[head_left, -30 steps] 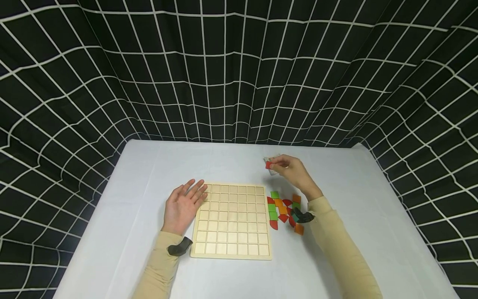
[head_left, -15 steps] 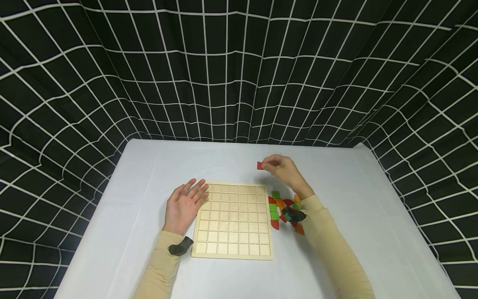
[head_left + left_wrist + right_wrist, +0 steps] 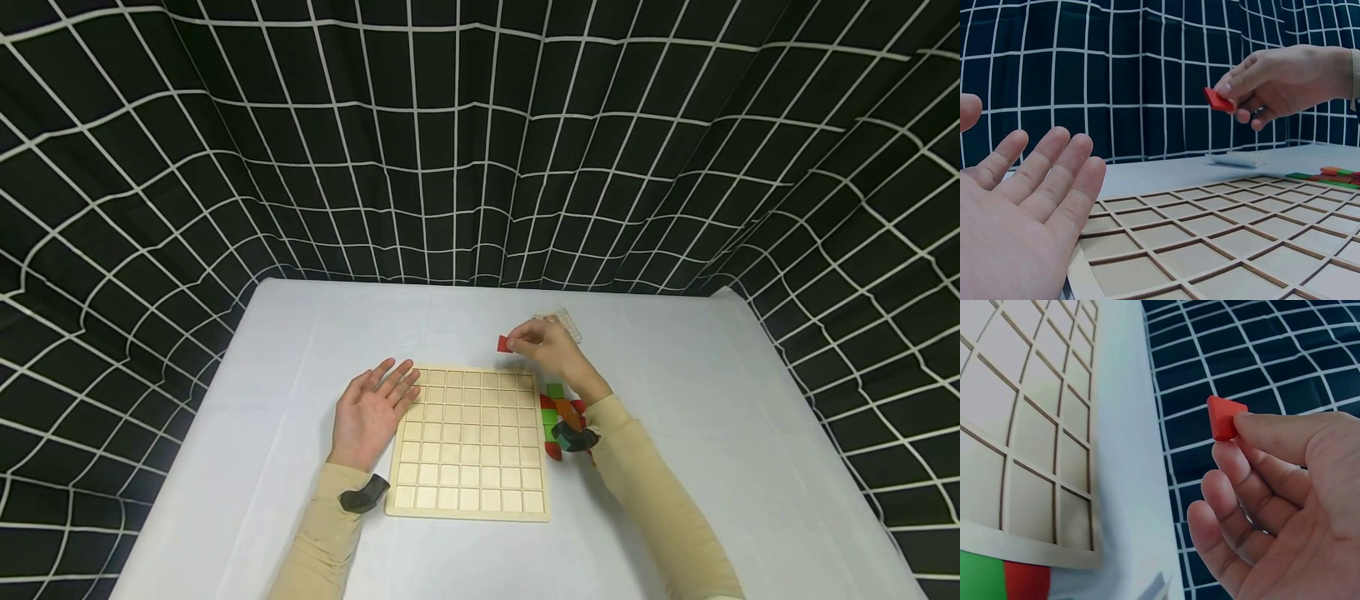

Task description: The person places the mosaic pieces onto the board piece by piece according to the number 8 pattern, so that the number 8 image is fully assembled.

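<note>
The pale wooden grid board (image 3: 468,442) lies near the white table's (image 3: 285,375) front, bare cloth all round. The left hand (image 3: 369,412) rests flat, fingers spread, touching the board's left edge. Beyond, the right hand (image 3: 546,346) pinches a small red wooden tile (image 3: 505,344) above the board's far right corner, beside loose coloured tiles (image 3: 557,412).

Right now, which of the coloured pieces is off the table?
The red piece pinched in the right hand, held in the air past the board's far edge. The other pieces lie on the table right of the board.

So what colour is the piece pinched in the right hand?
Red piece, pinched by the right hand; clearest in the right wrist view.
</note>
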A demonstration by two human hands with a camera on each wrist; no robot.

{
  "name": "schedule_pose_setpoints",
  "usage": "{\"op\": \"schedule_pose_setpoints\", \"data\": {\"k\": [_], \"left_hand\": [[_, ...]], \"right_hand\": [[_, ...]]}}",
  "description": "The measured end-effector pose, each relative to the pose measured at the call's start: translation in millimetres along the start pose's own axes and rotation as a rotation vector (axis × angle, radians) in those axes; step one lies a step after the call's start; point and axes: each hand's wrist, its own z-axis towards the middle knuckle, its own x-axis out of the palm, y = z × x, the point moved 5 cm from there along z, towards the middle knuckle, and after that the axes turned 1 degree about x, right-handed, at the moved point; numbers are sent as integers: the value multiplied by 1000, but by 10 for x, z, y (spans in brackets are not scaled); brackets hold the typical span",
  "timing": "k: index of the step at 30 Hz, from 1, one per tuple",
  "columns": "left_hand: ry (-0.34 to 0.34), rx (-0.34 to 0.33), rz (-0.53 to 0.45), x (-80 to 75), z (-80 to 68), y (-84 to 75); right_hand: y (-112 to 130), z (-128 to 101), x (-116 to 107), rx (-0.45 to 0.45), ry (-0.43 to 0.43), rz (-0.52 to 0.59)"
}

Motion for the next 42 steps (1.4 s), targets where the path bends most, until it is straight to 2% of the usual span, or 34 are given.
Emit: {"op": "schedule_pose_setpoints", "data": {"k": [10, 21, 34, 42], "left_hand": [[2, -1, -4, -20, 7, 3], [26, -4, 10, 7, -11, 7], [-6, -6, 22, -10, 6, 6], [27, 1, 10, 5, -2, 8]], "right_hand": [[-54, -17, 114, 23, 43, 27], [-94, -56, 205, 46, 64, 9], [-148, -41, 305, 69, 88, 31], [-153, -43, 355, 69, 86, -18]]}}
